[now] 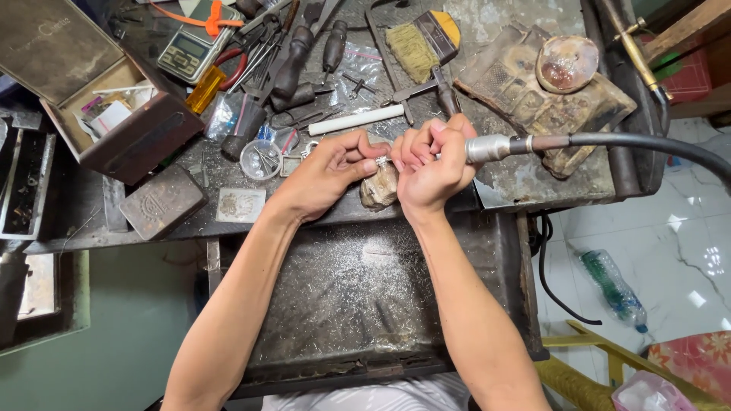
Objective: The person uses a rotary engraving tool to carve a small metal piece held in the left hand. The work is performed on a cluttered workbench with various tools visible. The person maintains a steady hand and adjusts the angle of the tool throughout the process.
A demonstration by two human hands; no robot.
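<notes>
We see a worn, dark workbench carrying a brush and a cluster of dark-handled tools at the far side, a digital scale and open box far left, a white rod mid-bench, and what may be a flat metal tin near left.

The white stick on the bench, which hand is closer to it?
Left. The left hand sits just below the white stick; the right hand, gripping the rotary handpiece, is farther off to its right.
</notes>
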